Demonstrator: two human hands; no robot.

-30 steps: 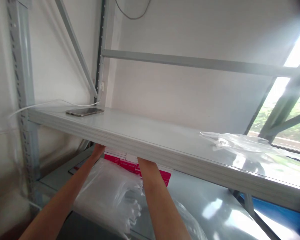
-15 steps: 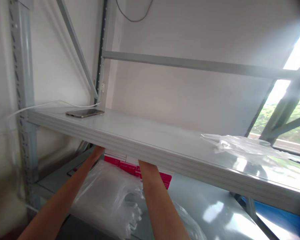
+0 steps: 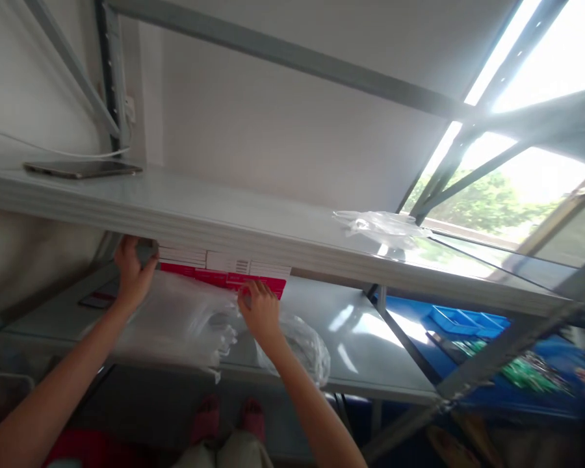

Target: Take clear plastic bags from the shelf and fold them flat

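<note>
Phone [image 3: 82,169] on upper shelf [image 3: 253,221], crumpled clear bag [image 3: 380,226] farther right; blue bins [image 3: 461,320] beyond rack.

no readable text, print on the red-and-white boxes [image 3: 224,273] too blurred

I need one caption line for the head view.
Both hands, left hand and right hand, reach a red-white box behind plastic bags.

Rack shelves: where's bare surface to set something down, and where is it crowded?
Upper shelf is bare between the phone and the crumpled plastic bag. Lower shelf is bare right of the right hand. Crowded at lower left: left hand, clear bags and red-and-white boxes.
</note>
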